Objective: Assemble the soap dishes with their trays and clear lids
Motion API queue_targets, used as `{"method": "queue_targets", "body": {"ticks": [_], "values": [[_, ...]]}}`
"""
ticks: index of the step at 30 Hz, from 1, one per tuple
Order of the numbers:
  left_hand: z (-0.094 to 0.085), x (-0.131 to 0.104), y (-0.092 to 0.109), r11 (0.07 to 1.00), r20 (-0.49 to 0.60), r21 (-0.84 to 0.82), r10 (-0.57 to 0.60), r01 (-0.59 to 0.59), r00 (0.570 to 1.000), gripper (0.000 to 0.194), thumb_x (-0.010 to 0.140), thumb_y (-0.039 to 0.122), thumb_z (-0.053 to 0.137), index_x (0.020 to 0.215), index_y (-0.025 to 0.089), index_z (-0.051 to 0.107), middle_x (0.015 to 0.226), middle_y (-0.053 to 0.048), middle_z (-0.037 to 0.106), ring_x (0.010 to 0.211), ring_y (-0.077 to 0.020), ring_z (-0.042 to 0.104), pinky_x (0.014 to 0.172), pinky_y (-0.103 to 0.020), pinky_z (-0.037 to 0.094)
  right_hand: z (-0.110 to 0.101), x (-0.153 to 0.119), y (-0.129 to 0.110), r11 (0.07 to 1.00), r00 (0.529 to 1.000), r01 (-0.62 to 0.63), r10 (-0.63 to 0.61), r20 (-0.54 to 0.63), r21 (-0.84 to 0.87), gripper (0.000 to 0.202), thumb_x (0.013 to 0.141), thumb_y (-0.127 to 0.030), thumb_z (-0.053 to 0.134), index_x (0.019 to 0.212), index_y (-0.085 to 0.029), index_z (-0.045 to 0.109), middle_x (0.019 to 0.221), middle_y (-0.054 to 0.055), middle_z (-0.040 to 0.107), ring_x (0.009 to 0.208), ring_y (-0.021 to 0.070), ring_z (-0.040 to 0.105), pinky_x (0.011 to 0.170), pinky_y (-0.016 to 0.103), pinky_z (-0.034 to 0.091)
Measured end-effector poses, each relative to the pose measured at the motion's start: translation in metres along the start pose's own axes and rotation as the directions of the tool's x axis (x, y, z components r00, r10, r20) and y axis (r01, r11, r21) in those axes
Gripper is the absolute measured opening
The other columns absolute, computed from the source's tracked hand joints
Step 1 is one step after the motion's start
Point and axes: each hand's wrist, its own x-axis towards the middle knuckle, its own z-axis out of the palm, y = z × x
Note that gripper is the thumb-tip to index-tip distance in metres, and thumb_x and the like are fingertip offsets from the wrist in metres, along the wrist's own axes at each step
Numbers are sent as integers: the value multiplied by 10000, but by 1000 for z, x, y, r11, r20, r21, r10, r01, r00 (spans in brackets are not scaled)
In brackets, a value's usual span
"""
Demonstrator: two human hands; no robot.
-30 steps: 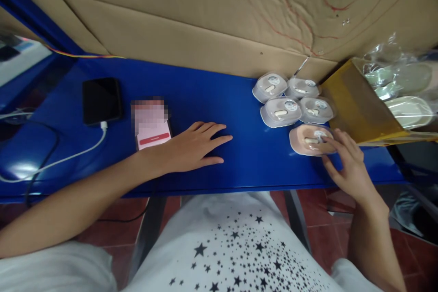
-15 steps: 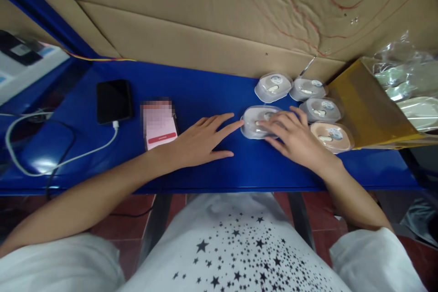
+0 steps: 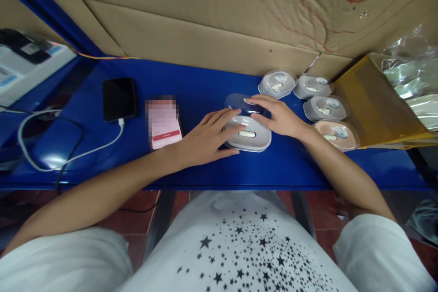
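In front of me a pale grey oval container (image 3: 255, 143) lies on the table, a small white rounded piece in the middle of its top. My left hand (image 3: 210, 137) has its fingers spread and reaches over the container's left side. Just behind the container is a clear plastic cover (image 3: 236, 100), apart from it and partly see-through against the blue. My right hand (image 3: 278, 116) has its thumb and fingers on the cover's right part, and a bit of sticker shows by the fingertips.
Several similar covered containers (image 3: 325, 108) stand at the right, beside a cardboard box (image 3: 376, 105) of plastic-wrapped pieces. A lit phone (image 3: 166, 130) and a black device (image 3: 119, 99) with a white cable lie left on the blue table (image 3: 191, 82). Cardboard (image 3: 191, 32) lines the back.
The clear cover has come off the grey container and now sits behind it with my right hand. The container is nearer me and further left, under my left fingers.
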Motion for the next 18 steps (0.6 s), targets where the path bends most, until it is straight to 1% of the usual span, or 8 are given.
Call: {"method": "queue_targets", "body": {"ticks": [2,4,7,9,12,15,16,18], "values": [[0,0,1,998,33,26,53,-54,998,470,1111,410,721,1522,193,647,1725,-199,525,1621,-413,471,1299,-629,453,3,9,1,1000,1000,-1,1,-2,-24,439,1132,-386,557,1505,-225,726,1562,154,715,1517,339,632,1291,592,488],[0,2,2,994,43,48,91,-93,995,379,1141,369,673,1477,196,685,1621,-153,651,1567,-381,536,1278,-594,464,1,10,-6,999,999,20,-21,-30,-36,434,1163,-374,485,1483,-227,738,1544,141,732,1511,319,638,1293,575,482],[-3,4,2,990,24,84,107,-109,994,319,1194,354,558,1425,197,711,1468,-111,764,1447,-330,641,1212,-518,497,-6,-6,-28,996,995,88,-90,-47,-33,415,1187,-407,472,1473,-269,739,1477,99,777,1453,295,678,1259,556,489],[-5,5,-1,991,-11,95,98,-97,995,351,1222,382,480,1389,185,717,1405,-113,791,1354,-302,695,1147,-470,525,-9,-22,-42,990,990,138,-138,5,-8,411,1167,-463,555,1503,-286,715,1462,85,787,1401,294,709,1231,547,489],[-5,5,-7,993,-48,86,83,-78,995,408,1234,441,429,1372,180,711,1363,-118,798,1282,-290,722,1084,-439,547,-2,-40,-51,986,983,167,-167,75,8,481,1124,-505,659,1544,-272,676,1474,97,782,1374,295,726,1241,546,451],[-2,4,-11,992,-33,70,104,-101,994,391,1235,421,416,1361,182,699,1337,-117,791,1254,-286,723,1060,-434,557,10,-44,-50,988,985,156,-154,76,-22,394,1161,-449,592,1473,-244,719,1409,105,809,1345,286,736,1235,541,427],[-2,5,-11,993,-43,65,106,-103,993,379,1234,405,414,1363,181,691,1343,-125,779,1253,-286,720,1059,-437,561,13,-43,-49,987,986,155,-152,68,-33,382,1173,-439,560,1449,-238,733,1390,107,815,1334,285,738,1228,540,425],[-4,5,-8,995,-115,61,88,-82,989,359,1224,390,437,1398,174,665,1402,-161,733,1304,-303,695,1085,-462,562,16,-42,-47,987,989,148,-146,39,-63,392,1184,-447,520,1426,-238,748,1371,109,820,1322,290,739,1227,542,415]]}}
